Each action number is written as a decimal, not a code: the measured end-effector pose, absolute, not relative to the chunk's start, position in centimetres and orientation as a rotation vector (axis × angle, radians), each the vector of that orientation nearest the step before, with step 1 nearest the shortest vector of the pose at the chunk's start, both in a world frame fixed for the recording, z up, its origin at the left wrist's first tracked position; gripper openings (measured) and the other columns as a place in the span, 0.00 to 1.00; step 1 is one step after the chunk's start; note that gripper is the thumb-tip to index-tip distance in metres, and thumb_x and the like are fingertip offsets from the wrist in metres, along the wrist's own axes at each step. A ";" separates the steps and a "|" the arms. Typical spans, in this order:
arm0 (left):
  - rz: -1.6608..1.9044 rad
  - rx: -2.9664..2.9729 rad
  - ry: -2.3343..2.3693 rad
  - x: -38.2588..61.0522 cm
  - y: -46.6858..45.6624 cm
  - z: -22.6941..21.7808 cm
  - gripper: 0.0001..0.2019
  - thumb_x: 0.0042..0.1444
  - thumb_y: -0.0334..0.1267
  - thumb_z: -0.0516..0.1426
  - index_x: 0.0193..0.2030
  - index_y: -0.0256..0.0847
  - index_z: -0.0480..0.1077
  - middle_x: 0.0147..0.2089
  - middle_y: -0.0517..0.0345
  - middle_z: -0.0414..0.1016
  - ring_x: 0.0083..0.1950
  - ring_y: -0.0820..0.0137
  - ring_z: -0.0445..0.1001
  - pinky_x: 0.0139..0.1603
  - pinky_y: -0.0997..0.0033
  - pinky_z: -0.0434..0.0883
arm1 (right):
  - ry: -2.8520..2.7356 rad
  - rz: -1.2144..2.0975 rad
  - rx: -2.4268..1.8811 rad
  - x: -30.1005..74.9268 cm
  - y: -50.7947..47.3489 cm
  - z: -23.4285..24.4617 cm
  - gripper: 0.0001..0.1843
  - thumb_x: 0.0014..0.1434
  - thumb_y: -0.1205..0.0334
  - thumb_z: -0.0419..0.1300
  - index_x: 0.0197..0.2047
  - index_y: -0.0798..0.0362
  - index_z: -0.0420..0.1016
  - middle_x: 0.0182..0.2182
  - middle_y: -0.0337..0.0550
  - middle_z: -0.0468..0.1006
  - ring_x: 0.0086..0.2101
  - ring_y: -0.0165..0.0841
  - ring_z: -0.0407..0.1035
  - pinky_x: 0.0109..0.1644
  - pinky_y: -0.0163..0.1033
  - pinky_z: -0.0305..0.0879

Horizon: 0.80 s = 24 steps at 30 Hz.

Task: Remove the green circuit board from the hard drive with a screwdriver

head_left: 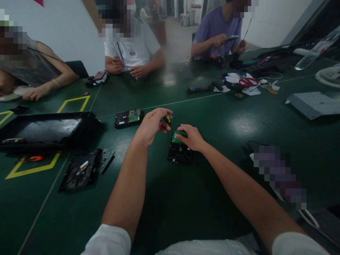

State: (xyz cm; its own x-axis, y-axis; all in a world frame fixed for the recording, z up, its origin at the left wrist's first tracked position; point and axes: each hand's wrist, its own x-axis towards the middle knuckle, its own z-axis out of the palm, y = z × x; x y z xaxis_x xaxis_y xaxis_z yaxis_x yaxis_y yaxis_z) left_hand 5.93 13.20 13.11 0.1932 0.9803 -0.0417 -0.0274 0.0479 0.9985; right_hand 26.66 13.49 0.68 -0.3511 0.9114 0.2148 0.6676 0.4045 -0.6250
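A black hard drive [180, 154] with a green circuit board lies on the table in front of me. My right hand [193, 138] grips its far right part, thumb across the green board. Just left of it and raised above the table, my left hand [154, 122] has its fingers curled around a small screwdriver [167, 119] with a black and yellow handle. The screwdriver's tip cannot be made out. Beyond my left wrist rests a second hard drive [129, 118], its green board facing up.
An opened black drive casing [79, 170] and a loose circuit board [106, 159] lie at left, near a black tray [47, 132]. A phone [277, 175] with pixelated screen is at right, a grey metal box [313, 104] farther back. Several people sit across the green table [225, 212].
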 end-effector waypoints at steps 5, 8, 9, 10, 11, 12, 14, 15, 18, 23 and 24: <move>1.058 1.165 1.036 6.0 13.3 12.9 0.11 0.61 0.44 0.59 0.44 0.41 0.73 0.46 0.49 0.82 0.27 0.71 0.77 0.25 0.71 0.70 | -2.123 0.616 -1.352 26.7 13.5 0.7 0.12 0.69 0.53 0.64 0.55 0.43 0.77 0.60 0.45 0.80 0.68 0.47 0.65 0.67 0.62 0.61; 1.059 1.174 1.041 6.0 13.4 12.7 0.10 0.60 0.44 0.60 0.42 0.40 0.73 0.45 0.50 0.81 0.29 0.70 0.79 0.27 0.71 0.72 | -2.122 0.623 -1.363 26.7 13.3 0.9 0.12 0.70 0.53 0.64 0.55 0.44 0.77 0.60 0.46 0.80 0.68 0.48 0.65 0.66 0.62 0.61; 1.054 1.185 1.045 6.0 13.5 12.6 0.11 0.60 0.45 0.60 0.42 0.40 0.74 0.44 0.50 0.81 0.29 0.70 0.79 0.28 0.71 0.72 | -2.127 0.628 -1.360 26.7 13.3 1.0 0.12 0.70 0.53 0.64 0.54 0.44 0.77 0.60 0.47 0.80 0.69 0.48 0.65 0.66 0.62 0.61; 1.053 1.196 1.053 6.0 13.5 12.6 0.11 0.59 0.45 0.60 0.41 0.39 0.75 0.43 0.51 0.80 0.29 0.71 0.78 0.28 0.71 0.72 | -2.130 0.630 -1.355 26.7 13.3 1.0 0.12 0.69 0.53 0.64 0.55 0.43 0.78 0.60 0.46 0.80 0.69 0.48 0.65 0.66 0.61 0.61; 1.053 1.206 1.061 6.0 13.6 12.6 0.12 0.59 0.45 0.60 0.41 0.39 0.76 0.41 0.52 0.80 0.29 0.71 0.78 0.28 0.72 0.71 | -2.127 0.624 -1.357 26.7 13.3 1.0 0.12 0.69 0.52 0.64 0.54 0.43 0.78 0.60 0.46 0.80 0.68 0.48 0.65 0.66 0.61 0.61; 1.054 1.212 1.069 6.0 13.5 12.6 0.12 0.59 0.46 0.61 0.41 0.39 0.76 0.39 0.53 0.79 0.28 0.71 0.77 0.28 0.72 0.71 | -2.126 0.622 -1.357 26.7 13.3 1.0 0.12 0.70 0.52 0.64 0.54 0.43 0.78 0.61 0.46 0.79 0.68 0.48 0.65 0.67 0.61 0.61; 1.055 1.219 1.078 6.1 13.5 12.7 0.11 0.59 0.46 0.61 0.40 0.39 0.76 0.36 0.54 0.77 0.28 0.71 0.76 0.27 0.72 0.70 | -2.119 0.620 -1.360 26.7 13.3 1.0 0.13 0.70 0.52 0.64 0.55 0.44 0.78 0.60 0.47 0.79 0.68 0.48 0.66 0.67 0.61 0.61; 1.053 1.221 1.077 6.2 13.4 12.7 0.11 0.58 0.46 0.62 0.40 0.39 0.76 0.35 0.55 0.77 0.28 0.71 0.76 0.27 0.73 0.69 | -2.118 0.621 -1.360 26.6 13.3 1.0 0.13 0.69 0.52 0.64 0.55 0.45 0.78 0.60 0.47 0.79 0.68 0.48 0.66 0.66 0.61 0.61; 1.053 1.222 1.078 6.4 13.2 12.9 0.11 0.59 0.46 0.63 0.40 0.39 0.76 0.34 0.56 0.76 0.28 0.72 0.76 0.26 0.74 0.68 | -2.118 0.609 -1.357 26.5 13.3 1.0 0.12 0.69 0.53 0.65 0.54 0.46 0.78 0.59 0.47 0.80 0.68 0.48 0.66 0.66 0.60 0.62; 1.046 1.224 1.094 6.4 13.1 13.0 0.11 0.59 0.46 0.63 0.39 0.41 0.76 0.33 0.57 0.76 0.28 0.72 0.77 0.26 0.75 0.68 | -2.125 0.598 -1.363 26.5 13.3 1.0 0.12 0.70 0.53 0.65 0.53 0.45 0.78 0.59 0.47 0.80 0.67 0.49 0.67 0.65 0.60 0.62; 1.044 1.230 1.093 6.4 13.1 13.0 0.11 0.59 0.46 0.63 0.39 0.41 0.75 0.34 0.57 0.76 0.28 0.72 0.77 0.26 0.75 0.69 | -2.129 0.596 -1.362 26.5 13.3 1.0 0.12 0.70 0.53 0.64 0.54 0.45 0.78 0.60 0.47 0.80 0.67 0.49 0.67 0.65 0.60 0.62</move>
